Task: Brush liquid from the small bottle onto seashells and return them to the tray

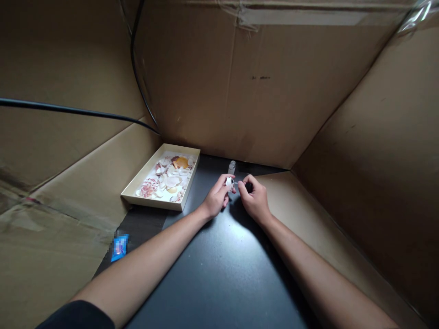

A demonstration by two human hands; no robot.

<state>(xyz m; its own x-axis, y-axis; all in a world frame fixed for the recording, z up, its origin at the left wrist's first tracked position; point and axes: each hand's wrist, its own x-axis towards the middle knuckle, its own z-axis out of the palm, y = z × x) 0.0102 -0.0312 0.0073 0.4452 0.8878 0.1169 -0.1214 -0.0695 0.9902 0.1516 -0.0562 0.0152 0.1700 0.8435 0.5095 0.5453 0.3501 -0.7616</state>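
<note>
Between the fingers of my left hand (216, 197) is a small white shell (229, 183) with a darker edge on its right side. My right hand (255, 200) grips a black-capped brush applicator (249, 187), whose thin stem points left and reaches the shell or ends very close to it. Just behind the shell, a small clear bottle (232, 167) stands upright on the dark table; no cap shows on its neck. Both hands are close together above the table's far part.
A shallow cream box (156, 203) with several shells (174, 179) stands at the back left. A blue packet (120, 247) lies at the left edge. Cardboard walls (260, 91) enclose the dark table (219, 274). Black cables (68, 108) run along the left.
</note>
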